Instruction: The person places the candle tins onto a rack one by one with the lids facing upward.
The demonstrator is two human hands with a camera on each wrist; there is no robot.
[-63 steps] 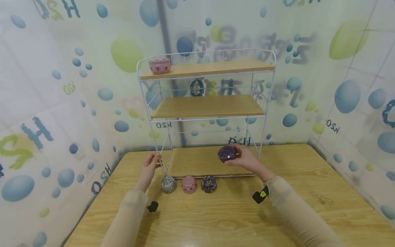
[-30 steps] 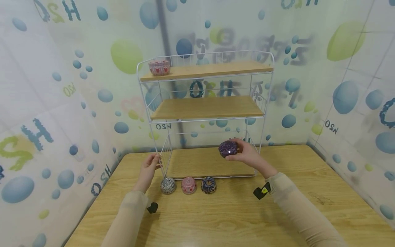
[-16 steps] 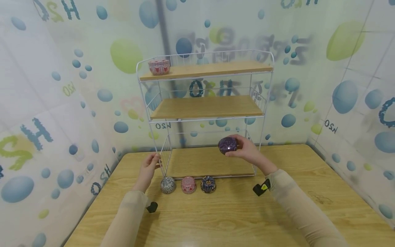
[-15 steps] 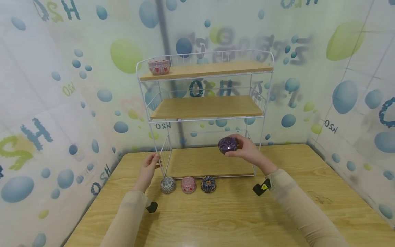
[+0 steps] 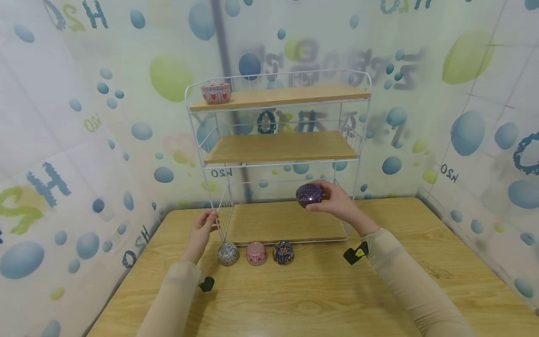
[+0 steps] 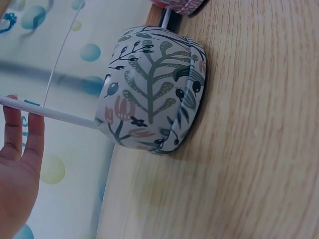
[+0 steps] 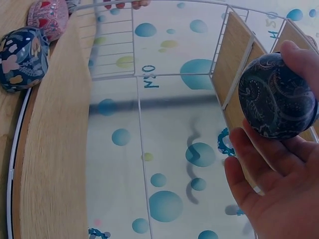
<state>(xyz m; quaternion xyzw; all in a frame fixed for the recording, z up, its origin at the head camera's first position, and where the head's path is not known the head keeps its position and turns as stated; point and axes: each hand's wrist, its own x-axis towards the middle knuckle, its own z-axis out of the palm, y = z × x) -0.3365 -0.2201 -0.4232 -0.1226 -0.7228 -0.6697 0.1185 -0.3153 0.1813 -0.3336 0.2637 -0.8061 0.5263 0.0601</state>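
Observation:
My left hand grips the front left post of a white wire rack, its fingertips showing behind the bar in the left wrist view. My right hand holds a dark purple paisley tin, small and round, between thumb and fingers. It is raised in front of the space above the rack's bottom board. Along the rack's front foot stand a white floral tin, a pink tin and a navy floral tin, rounded ends up.
A pink tin with red hearts stands at the left end of the wooden top shelf. Below it is the middle shelf. The rack stands on a wooden table, against a bubble-patterned wall covering.
My right hand has lifted the purple tin slightly higher, tilting it on the way. My left hand stays on the post, and the other tins have not moved.

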